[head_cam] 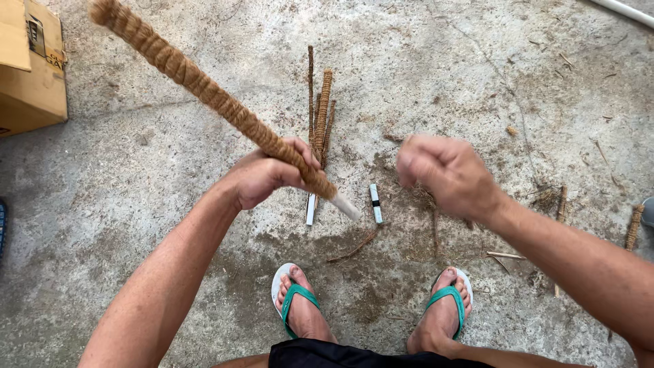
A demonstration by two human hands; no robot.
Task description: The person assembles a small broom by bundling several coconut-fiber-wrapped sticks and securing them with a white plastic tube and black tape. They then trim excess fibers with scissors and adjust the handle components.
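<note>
Above a rough concrete floor (136,204), a person's left hand (262,176) is wrapped tight around a long pole bound in coir rope (204,92), gripping it near its lower end, where a bare white tip pokes out past the fingers. The pole slants up and away to the upper left, its frayed top almost at the picture's edge. The right hand (446,174) hangs apart from the pole, curled into a loose fist and blurred; whether it pinches any fibre cannot be made out.

Beyond the left hand, partly hidden by it, a small bundle of thin rope-wrapped sticks (320,112) lies on the floor, their white ends showing below the knuckles. A small white tube with a dark band (375,203) lies just beside them. Loose fibre scraps (426,204) are scattered under the right hand, and further short wrapped sticks (633,228) lie toward the right edge.

Below, two feet in green flip-flops (300,307) stand on the concrete. A cardboard box (30,68) is cut off at the upper left, and a white pipe (623,10) is clipped by the top right corner.
</note>
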